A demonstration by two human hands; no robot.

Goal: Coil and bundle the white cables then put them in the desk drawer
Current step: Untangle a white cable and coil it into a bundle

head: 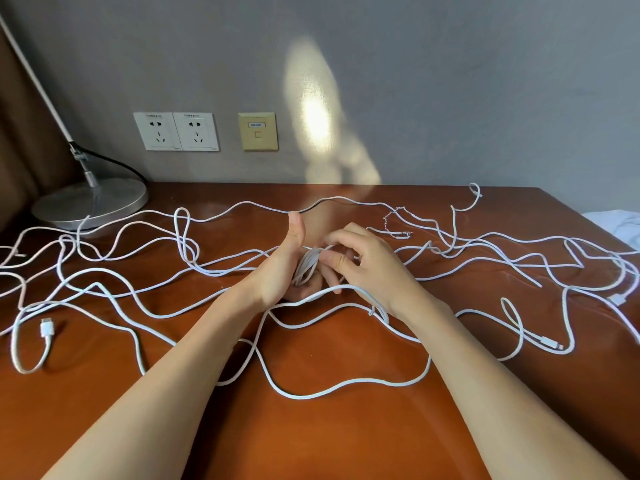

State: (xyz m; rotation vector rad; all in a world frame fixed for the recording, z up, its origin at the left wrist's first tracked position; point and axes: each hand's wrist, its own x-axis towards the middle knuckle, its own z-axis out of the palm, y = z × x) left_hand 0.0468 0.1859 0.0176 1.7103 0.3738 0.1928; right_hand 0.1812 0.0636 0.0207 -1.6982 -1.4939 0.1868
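At the middle of the desk (329,445), the left hand (284,268) grips a small coil (306,266) of white cable, fingers curled round it and thumb standing up. The right hand (370,268), touching the coil from the right, pinches a strand (332,289) between thumb and fingertips, probably to lay another turn. All the other white cables (304,398) lie loose and crossing each other from the left edge to the right; the drawer is not in view.

The trouble is likely to come from the trailing length. It passes over and under its neighbours, so a hard pull may drag them along or tighten a knot. The plug (46,329) at the near left could catch in a loop. A loosened left grip may let the turns spring open, and a snagged cable may tug at the lamp base (90,202) at the far left.
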